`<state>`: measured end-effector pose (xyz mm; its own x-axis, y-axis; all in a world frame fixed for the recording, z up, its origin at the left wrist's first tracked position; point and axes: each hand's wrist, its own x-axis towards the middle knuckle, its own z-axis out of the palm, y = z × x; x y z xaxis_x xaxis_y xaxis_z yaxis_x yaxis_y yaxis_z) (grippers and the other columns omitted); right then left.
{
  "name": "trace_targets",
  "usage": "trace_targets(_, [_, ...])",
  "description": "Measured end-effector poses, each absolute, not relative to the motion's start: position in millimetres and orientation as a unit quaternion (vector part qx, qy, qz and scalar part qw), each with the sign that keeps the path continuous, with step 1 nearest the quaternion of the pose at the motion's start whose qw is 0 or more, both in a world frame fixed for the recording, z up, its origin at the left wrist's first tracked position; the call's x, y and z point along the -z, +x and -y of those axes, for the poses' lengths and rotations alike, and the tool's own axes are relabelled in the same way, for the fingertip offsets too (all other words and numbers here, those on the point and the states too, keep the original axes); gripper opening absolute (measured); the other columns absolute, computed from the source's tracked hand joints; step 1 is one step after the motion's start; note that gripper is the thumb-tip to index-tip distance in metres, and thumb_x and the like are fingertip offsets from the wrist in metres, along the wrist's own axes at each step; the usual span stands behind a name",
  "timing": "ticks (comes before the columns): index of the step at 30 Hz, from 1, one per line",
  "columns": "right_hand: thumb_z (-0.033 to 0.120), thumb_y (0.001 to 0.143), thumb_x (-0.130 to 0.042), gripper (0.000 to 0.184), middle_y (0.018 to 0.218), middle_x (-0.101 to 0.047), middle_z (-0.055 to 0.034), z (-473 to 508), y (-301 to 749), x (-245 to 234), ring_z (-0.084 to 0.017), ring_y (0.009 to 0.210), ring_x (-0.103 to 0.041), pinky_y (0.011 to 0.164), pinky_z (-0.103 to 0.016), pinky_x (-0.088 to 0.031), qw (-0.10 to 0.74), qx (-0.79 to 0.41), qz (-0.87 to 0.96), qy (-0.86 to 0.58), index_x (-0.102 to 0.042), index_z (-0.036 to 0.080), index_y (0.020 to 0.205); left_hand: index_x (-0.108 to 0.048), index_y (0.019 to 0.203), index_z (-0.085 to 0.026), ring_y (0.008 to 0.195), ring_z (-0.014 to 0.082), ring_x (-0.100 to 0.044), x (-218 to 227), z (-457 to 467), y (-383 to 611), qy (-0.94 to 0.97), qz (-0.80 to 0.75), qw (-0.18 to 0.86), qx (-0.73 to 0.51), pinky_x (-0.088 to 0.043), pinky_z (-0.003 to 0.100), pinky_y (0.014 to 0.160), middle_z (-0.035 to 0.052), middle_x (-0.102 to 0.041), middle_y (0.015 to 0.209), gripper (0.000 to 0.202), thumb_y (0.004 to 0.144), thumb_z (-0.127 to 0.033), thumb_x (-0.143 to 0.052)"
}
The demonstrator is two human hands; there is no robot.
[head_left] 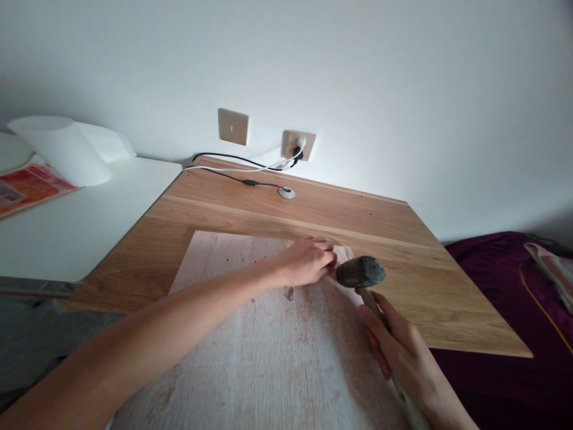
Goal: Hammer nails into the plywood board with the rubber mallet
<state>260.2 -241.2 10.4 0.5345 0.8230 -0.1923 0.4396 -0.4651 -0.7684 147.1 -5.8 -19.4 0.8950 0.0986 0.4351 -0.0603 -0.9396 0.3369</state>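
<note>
My right hand (396, 343) is wrapped round the handle of a hammer with a thick, dark head (360, 272). The hammer head hovers just right of my left hand (308, 261), close to its fingertips. That left hand rests on a pale, whitewashed wooden board (268, 352), fingers curled together near its far right corner. Whatever they pinch is hidden behind the fingers. A small metal piece (290, 293) lies on the board just below the left hand. Several tiny dark spots, holes or nail heads, dot the board's far part.
Beneath the board is a brown wood-grain tabletop (447, 286). Cables (237, 158) run along its back to a wall socket (299, 145). At left, a white table (129, 203) carries a paper roll (62, 149) and an orange packet (33, 188). Purple fabric (483, 263) lies at right.
</note>
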Motion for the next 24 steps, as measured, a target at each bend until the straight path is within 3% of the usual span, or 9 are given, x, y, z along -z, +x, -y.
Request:
trace_targets(8, [0.073,0.103,-0.049,0.070,0.050,-0.044,0.0102,243,269,-2,-0.009,0.038,-0.036,0.042,-0.023,-0.028,0.338,-0.303,0.388,-0.802,-0.056,0.016,0.143,-0.079,0.097,-0.016,0.110,0.0263,-0.072,19,6,148,0.960,-0.007,0.166,-0.223,-0.054,0.041,0.097,0.0105,-0.080,0.104,0.021,0.102,-0.009,-0.060])
trace_targets(16, [0.075,0.100,-0.052,0.065,0.058,-0.047,0.0099,240,267,-6,-0.008,0.040,-0.039,0.040,-0.022,-0.032,0.351,-0.325,0.381,-0.791,-0.057,0.018,0.132,-0.080,0.100,-0.015,0.112,0.0277,-0.071,21,6,148,0.955,-0.011,0.199,-0.222,-0.055,0.043,0.099,0.0125,-0.080,0.108,0.021,0.100,-0.008,-0.060])
trace_targets(24, [0.078,0.094,-0.060,0.062,0.065,-0.048,0.0100,236,261,-25,-0.005,0.037,-0.039,0.037,-0.019,-0.030,0.387,-0.350,0.362,-0.773,-0.055,0.020,0.115,-0.074,0.104,-0.016,0.118,0.0272,-0.071,13,8,142,0.944,-0.030,0.262,-0.198,-0.054,0.039,0.103,0.0122,-0.077,0.119,0.017,0.097,-0.009,-0.061])
